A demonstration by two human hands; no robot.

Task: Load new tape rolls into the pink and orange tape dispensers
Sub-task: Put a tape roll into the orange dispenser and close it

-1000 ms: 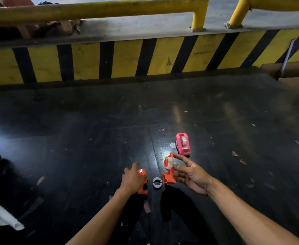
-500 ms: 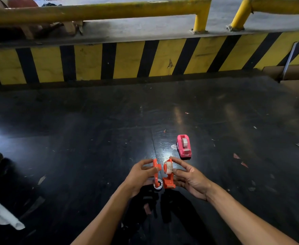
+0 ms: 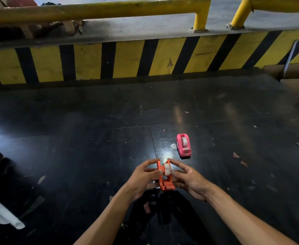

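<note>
The orange tape dispenser [image 3: 165, 183] is held just above the dark floor between both hands, with a pale tape roll [image 3: 167, 169] sitting between its two orange halves. My left hand [image 3: 143, 177] grips the left half, thumb and fingers pinching it. My right hand [image 3: 187, 177] grips the right side, fingertips on the roll. The pink tape dispenser [image 3: 183, 145] stands on the floor beyond my hands, a little to the right, with a tape roll in it. The spare white core seen earlier is hidden behind my hands.
A yellow-and-black striped curb [image 3: 127, 59] runs across the back under yellow railings [image 3: 95, 9]. Crumpled white paper [image 3: 5, 216] lies at the lower left. Cardboard [image 3: 297, 76] sits at the far right. Small scraps [image 3: 236, 155] dot the glossy black floor [image 3: 92, 138].
My left hand picked the loose orange half off the floor and brought it rightward against the half with the roll in my right hand. The two halves now meet around the roll.
</note>
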